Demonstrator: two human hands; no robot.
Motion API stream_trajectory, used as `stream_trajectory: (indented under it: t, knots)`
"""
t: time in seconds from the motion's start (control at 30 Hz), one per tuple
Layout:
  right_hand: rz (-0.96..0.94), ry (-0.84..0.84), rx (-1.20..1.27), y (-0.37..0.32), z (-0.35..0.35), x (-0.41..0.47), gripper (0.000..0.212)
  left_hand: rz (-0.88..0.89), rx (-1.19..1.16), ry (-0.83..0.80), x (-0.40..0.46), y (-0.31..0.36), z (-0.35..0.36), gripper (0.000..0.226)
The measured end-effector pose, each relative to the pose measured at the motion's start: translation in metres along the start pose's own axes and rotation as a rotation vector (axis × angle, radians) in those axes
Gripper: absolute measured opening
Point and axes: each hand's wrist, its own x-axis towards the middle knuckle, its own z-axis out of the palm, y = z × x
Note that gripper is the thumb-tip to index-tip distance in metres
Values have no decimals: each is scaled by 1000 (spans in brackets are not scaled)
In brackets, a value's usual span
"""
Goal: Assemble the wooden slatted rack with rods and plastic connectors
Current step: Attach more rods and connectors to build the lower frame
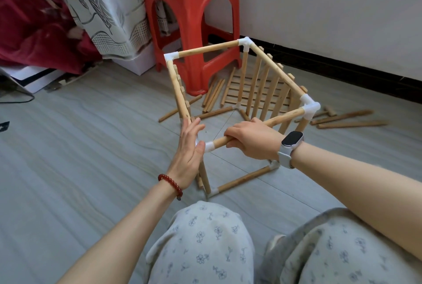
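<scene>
A cube-shaped rack frame of wooden rods [209, 49] and white plastic corner connectors [310, 106] stands on the grey floor in front of me. Slatted panels fill its left side [181, 92] and right side [267, 85]. My right hand [253, 141] grips the near top rod [283, 116], fingers curled round it. My left hand [189, 153] lies flat, fingers straight, pressing against the near-left top connector [209, 146], which it partly hides. The near bottom rod [242, 180] runs between two lower connectors.
A red plastic stool [191, 21] stands just behind the frame. Another slatted panel [237, 91] and loose rods [351, 124] lie on the floor behind and to the right. A patterned cloth [107, 9] drapes over furniture at back left. My knees [201, 242] are below.
</scene>
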Motion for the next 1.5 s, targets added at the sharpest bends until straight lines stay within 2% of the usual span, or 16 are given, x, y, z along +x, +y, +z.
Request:
stream_trajectory:
  t: [0.17,0.33,0.47,0.6,0.7,0.73,0.8,0.9,1.0,1.1,1.27,1.33,1.4,1.5]
  knots:
    - [19,39,16,0,3,3,19,-23,-24,-21,7,6,4,47]
    - [120,-16,-24,28,-6,-12,25,-13,-68,-202,22,14,-1,58]
    - [258,16,-47,54,-12,-38,32,98,142,-223,36,10,-6,59]
    - [449,144,-106,82,-6,-73,41,34,240,-179,37,0,7,57]
    - [624,376,-12,94,12,-100,47,50,241,-186,33,-3,28,58]
    - [689,402,69,95,22,-106,51,49,231,-168,33,-5,35,58]
    - [772,292,295,90,49,-113,57,18,208,-119,33,-11,46,53]
    - [713,-43,527,73,94,-108,56,-57,234,-165,25,-34,63,35]
    - [630,-176,608,56,134,-85,56,-90,358,-342,15,-70,79,30]
    - [584,-175,687,45,176,-54,48,-112,485,-500,14,-109,99,35]
    - [694,-108,690,42,239,-29,33,-115,610,-629,15,-150,137,43]
    - [657,-88,684,45,252,-29,24,-81,644,-674,14,-157,148,48]
    - [606,-57,738,50,258,-32,17,14,701,-678,14,-163,158,56]
    - [582,6,752,57,257,-44,15,67,798,-586,13,-164,166,53]
